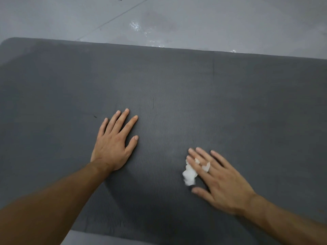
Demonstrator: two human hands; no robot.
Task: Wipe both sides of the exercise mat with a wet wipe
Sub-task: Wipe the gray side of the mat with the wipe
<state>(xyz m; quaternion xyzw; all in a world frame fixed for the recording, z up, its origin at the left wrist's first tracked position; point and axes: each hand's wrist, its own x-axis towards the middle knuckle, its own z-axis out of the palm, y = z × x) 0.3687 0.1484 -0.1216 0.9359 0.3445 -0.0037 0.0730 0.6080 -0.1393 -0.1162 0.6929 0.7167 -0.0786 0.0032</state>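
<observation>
Exercise mat [194,85] lies flat on the grey floor [212,18], dark side with fine wavy ribbing facing up, far edge and one rounded corner in view. Judging by the look: soft foam, light, floppy, grippy texture. It should drag and bunch under a wipe unless pinned. For the flip, best to take it at an edge or corner and peel it over, not lift from the middle.

Left hand [113,142] is palm-down on the mat, fingers straight and spread, holding nothing, forearm angled in from lower left (reads as the anchor).

Right hand [217,181] is also flat, fingers straight and fanned, slightly blurred, pressing the wipe into the mat rather than gripping it.

Wet wipe [189,174] is white, crumpled into a wad, thin and limp. It is mostly under the right fingers, sticking out on the thumb side, with bits showing between the fingers. It could slip out from under a flat hand.
</observation>
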